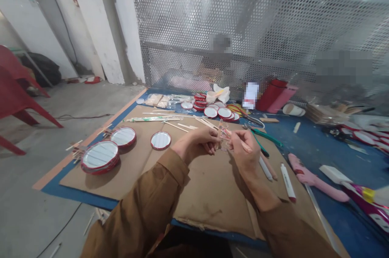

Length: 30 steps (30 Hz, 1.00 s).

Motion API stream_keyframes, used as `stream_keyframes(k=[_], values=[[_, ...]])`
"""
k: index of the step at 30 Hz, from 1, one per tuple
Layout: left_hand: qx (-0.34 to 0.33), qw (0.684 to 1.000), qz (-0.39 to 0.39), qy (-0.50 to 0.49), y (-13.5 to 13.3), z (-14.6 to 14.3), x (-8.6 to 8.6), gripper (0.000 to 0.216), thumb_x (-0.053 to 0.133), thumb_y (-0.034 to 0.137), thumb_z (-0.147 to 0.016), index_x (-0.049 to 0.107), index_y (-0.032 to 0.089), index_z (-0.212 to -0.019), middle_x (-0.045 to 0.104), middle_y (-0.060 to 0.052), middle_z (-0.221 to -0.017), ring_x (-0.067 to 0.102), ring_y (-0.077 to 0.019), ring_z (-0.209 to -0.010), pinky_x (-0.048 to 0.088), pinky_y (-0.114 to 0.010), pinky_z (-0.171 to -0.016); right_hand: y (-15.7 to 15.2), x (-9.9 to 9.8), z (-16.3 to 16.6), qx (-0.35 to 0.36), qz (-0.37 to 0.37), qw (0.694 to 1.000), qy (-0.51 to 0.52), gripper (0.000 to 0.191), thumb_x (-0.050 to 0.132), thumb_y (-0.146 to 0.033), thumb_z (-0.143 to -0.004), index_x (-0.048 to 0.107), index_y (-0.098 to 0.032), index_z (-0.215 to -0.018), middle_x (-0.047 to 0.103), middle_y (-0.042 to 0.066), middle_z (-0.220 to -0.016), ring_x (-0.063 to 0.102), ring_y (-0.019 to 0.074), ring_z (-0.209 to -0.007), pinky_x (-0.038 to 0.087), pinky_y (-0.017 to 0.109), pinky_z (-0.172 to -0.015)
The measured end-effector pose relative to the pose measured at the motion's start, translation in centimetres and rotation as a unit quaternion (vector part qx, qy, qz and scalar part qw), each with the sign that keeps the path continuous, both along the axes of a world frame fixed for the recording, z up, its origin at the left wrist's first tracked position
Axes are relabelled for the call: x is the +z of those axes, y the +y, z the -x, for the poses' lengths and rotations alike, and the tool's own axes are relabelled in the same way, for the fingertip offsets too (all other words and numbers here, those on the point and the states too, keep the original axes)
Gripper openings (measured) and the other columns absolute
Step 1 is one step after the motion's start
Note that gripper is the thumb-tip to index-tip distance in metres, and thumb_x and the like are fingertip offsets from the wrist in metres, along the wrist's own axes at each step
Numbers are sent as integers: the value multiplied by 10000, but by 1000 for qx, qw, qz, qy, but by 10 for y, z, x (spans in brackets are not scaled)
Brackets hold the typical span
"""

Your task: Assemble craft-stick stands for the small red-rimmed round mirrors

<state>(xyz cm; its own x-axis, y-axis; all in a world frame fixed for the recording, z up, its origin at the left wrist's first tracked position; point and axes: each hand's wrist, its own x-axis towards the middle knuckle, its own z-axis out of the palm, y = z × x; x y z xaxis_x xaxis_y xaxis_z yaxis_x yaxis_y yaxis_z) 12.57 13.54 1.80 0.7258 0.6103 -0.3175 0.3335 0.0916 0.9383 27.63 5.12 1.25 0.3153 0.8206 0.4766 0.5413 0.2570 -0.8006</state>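
Note:
Over the cardboard sheet (209, 197), my left hand (205, 141) is closed, its fingertips pinching a small flat wooden piece with a colourful pattern (224, 132). My right hand (245, 146) is closed too, its fingertips meeting the right edge of that same piece. Its exact kind is too small to make out. To the left of my hands lies a single round red-rimmed disc (161, 140) with a shiny face. Farther left are a stack of such discs (100, 155) and another disc (123, 136), with wooden sticks at their left side.
More red-rimmed discs (224, 112) and thin sticks (178, 126) lie behind my hands. To the right are green-handled pliers (266, 137), a white marker (287, 183) and a pink glue gun (316, 179). A perforated metal screen (188, 26) stands behind the blue table (304, 136). Red chairs (18, 91) stand left.

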Motion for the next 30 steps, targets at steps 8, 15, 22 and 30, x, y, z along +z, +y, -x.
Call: stream_keyframes(k=[8, 15, 22, 30], values=[[-7, 1000, 12, -16, 3, -2, -5, 264, 681, 312, -913, 596, 122, -750, 654, -24, -590, 655, -122, -506, 543, -225, -540, -1, 2, 2, 52, 22, 997, -53, 356, 550, -554, -887, 659, -217, -921, 739, 69, -881, 670, 236, -820, 504, 338, -736], [-6, 1000, 17, -18, 0, -1, 0, 236, 647, 284, -942, 591, 125, -777, 637, -6, -571, 647, -112, -495, 546, -224, -555, 1, 1, 4, 44, 21, 997, -64, 371, 512, -558, -900, 660, -222, -962, 747, 79, -926, 676, 248, -846, 489, 350, -749], [-7, 1000, 6, -13, 1, 1, -2, 203, 606, 232, -948, 576, 125, -778, 643, -1, -592, 662, -100, -524, 547, -196, -552, -1, 3, 2, -23, 58, 998, -25, 323, 554, -535, -857, 633, -222, -880, 715, 53, -766, 651, 226, -699, 473, 333, -670], [4, 1000, 22, -17, -3, 0, 3, 184, 529, 129, -944, 572, 132, -765, 627, 4, -579, 649, -111, -490, 557, -225, -541, -4, -2, 4, 43, 41, 995, -75, 338, 522, -539, -898, 647, -226, -933, 718, 35, -769, 649, 220, -708, 478, 317, -661]])
